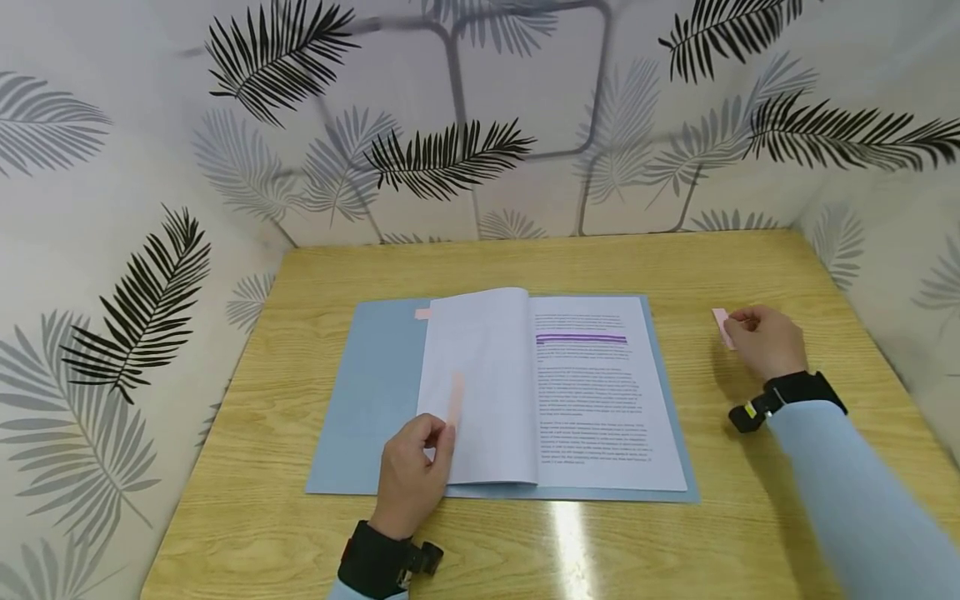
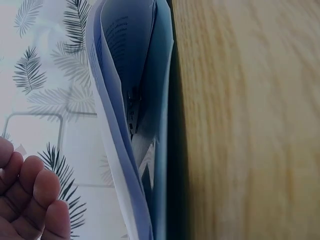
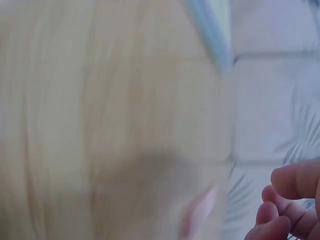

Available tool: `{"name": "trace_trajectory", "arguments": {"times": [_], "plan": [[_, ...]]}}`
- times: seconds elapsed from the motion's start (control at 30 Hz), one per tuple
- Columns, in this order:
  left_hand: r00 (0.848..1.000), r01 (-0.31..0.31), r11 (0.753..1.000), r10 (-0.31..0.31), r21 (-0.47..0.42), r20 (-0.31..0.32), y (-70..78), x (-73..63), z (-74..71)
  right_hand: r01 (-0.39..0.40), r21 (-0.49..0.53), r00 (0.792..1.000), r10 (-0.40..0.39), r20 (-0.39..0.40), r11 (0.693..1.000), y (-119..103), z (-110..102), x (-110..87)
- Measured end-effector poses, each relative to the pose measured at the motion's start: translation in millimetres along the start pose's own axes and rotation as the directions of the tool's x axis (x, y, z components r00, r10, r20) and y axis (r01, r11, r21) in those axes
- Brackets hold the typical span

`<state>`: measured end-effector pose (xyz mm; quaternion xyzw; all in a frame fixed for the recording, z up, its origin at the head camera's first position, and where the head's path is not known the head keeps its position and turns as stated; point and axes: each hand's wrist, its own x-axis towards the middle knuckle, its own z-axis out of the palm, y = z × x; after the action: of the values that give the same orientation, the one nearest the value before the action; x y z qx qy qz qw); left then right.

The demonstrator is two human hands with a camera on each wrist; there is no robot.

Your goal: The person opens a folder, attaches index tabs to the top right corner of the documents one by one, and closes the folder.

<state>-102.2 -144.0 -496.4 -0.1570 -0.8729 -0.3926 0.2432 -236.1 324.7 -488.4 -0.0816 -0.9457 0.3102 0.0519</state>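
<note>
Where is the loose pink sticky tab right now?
In the head view, the pink sticky tab lies on the wooden table, right of the open document, at the right hand's fingertips.

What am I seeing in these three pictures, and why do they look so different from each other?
One person wears three cameras: one on the head, one on each wrist. The head view shows a wooden table with an open blue folder of printed pages. The left hand pinches the edge of a raised page. The right hand holds a small pink sticky tab beside the folder. The wrist views are close and blurred: one shows the curved pages, the other the tabletop and fingers.
</note>
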Motion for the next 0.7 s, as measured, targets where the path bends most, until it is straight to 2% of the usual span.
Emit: {"name": "trace_trajectory", "arguments": {"times": [0.1, 0.17, 0.23, 0.3, 0.37, 0.43, 0.57, 0.7], "plan": [[1.000, -0.014, 1.000, 0.014, -0.013, 0.015, 4.1, 5.2, 3.1, 0.127, 0.085, 0.991, -0.130, 0.041, 0.988, -31.7, 7.2, -16.7], [0.999, -0.033, 0.999, 0.034, -0.022, 0.026, 8.9, 10.4, 6.2, 0.200, 0.170, 0.968, -0.221, 0.116, 0.965, -55.9, 15.5, -30.8], [0.998, -0.057, 0.998, 0.058, -0.032, 0.033, 14.8, 15.9, 9.7, 0.262, 0.259, 0.931, -0.314, 0.186, 0.930, -79.8, 25.4, -47.0], [0.996, -0.081, 0.995, 0.083, -0.053, 0.044, 21.5, 20.8, 13.7, 0.314, 0.345, 0.884, -0.405, 0.235, 0.885, -100.1, 35.5, -64.0], [0.993, -0.096, 0.993, 0.100, -0.071, 0.057, 28.5, 25.2, 18.2, 0.350, 0.422, 0.838, -0.480, 0.258, 0.837, -117.5, 44.0, -80.3], [0.991, -0.103, 0.991, 0.110, -0.088, 0.078, 35.5, 28.8, 22.4, 0.361, 0.483, 0.810, -0.525, 0.261, 0.798, -131.5, 51.6, -93.7], [0.987, -0.097, 0.990, 0.110, -0.104, 0.121, 47.2, 34.5, 30.2, 0.322, 0.580, 0.794, -0.547, 0.264, 0.748, -150.9, 61.1, -110.6], [0.982, -0.119, 0.985, 0.135, -0.123, 0.130, 54.6, 38.6, 35.6, 0.258, 0.646, 0.802, -0.532, 0.271, 0.719, -163.6, 64.0, -117.7]]}}
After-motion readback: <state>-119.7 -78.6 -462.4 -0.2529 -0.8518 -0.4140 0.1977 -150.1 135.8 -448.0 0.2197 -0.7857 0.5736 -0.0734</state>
